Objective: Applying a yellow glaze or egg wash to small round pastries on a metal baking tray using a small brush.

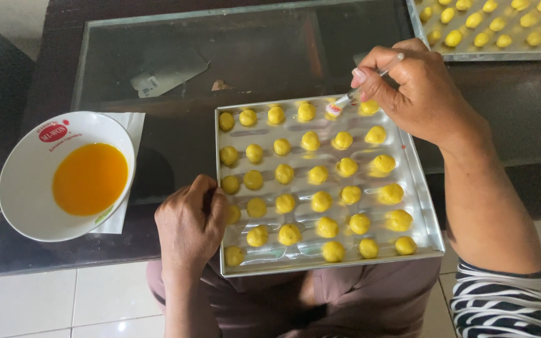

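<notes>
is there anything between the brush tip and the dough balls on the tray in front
Nothing visible. The right hand holds the brush with its tip directly over the far row of dough balls on the metal tray. The left hand grips the tray's near left edge, away from the brush.

Dark glass-topped table point(252, 50) carries 2 metal trays point(424, 216), 1 white bowl point(23, 181) on, apparently, a napkin point(134, 125).

Left hand point(190, 220) gripping metal tray point(422, 206) of yellow dough balls point(320, 201), right hand point(411, 87) holding brush point(359, 91)
</notes>
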